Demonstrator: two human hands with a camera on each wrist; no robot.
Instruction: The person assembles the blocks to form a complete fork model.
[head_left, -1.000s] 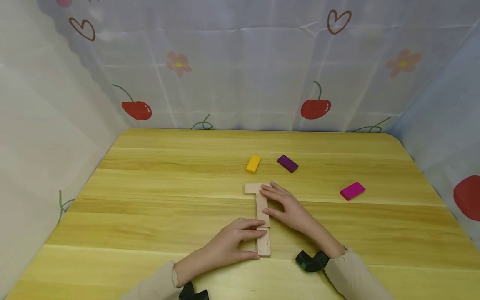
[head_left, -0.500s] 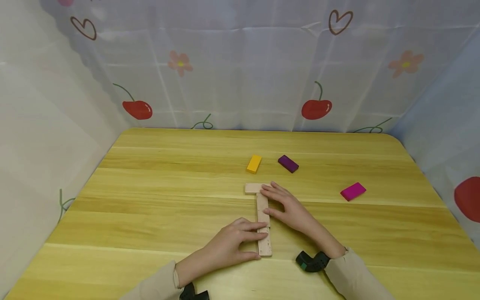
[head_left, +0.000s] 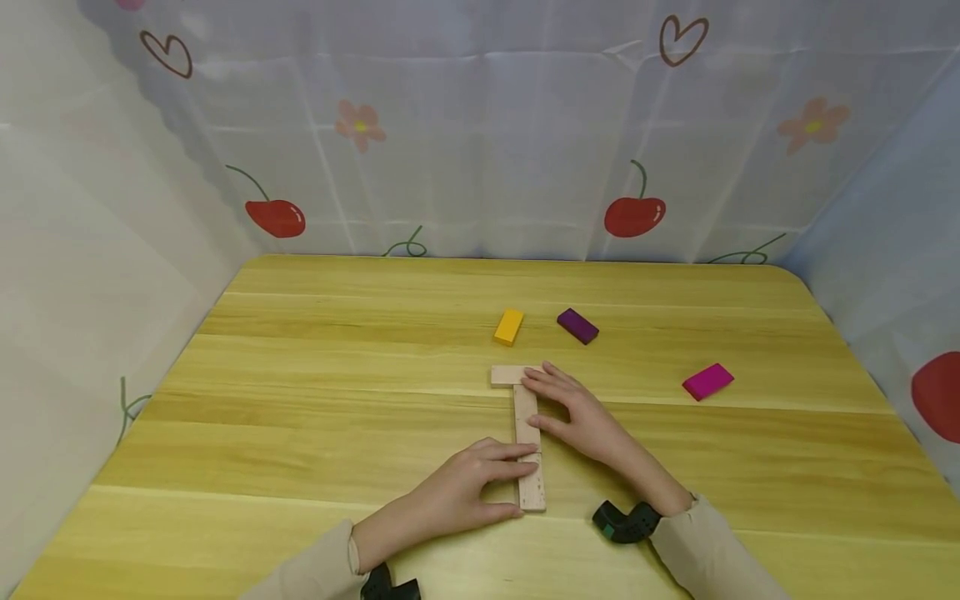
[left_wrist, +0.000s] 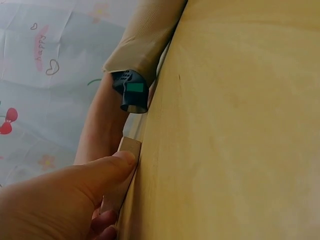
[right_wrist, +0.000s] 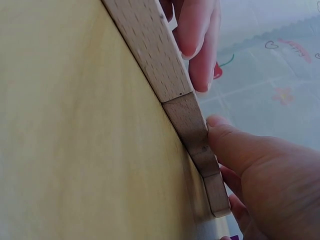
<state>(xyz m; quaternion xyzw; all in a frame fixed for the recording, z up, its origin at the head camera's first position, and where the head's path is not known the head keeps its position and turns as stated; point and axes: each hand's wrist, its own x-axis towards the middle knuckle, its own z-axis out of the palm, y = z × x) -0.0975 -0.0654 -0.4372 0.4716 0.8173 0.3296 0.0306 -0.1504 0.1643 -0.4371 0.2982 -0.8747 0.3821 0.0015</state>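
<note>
Fingers spread, I'm resting my left hand [head_left: 471,483] on the block [head_left: 532,495] beneath, my right hand [head_left: 579,419] touching the crosspiece [head_left: 507,377] under its fingertips.

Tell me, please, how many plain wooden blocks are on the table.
3 visible: a crosswise block at the far end, a middle block abutting it, and a near block abutting that. The left hand and right hand partly cover them.

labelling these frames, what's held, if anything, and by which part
No grip shows: the left hand rests on the near block, the right hand on the middle block and the right end of the crosswise block.
</note>
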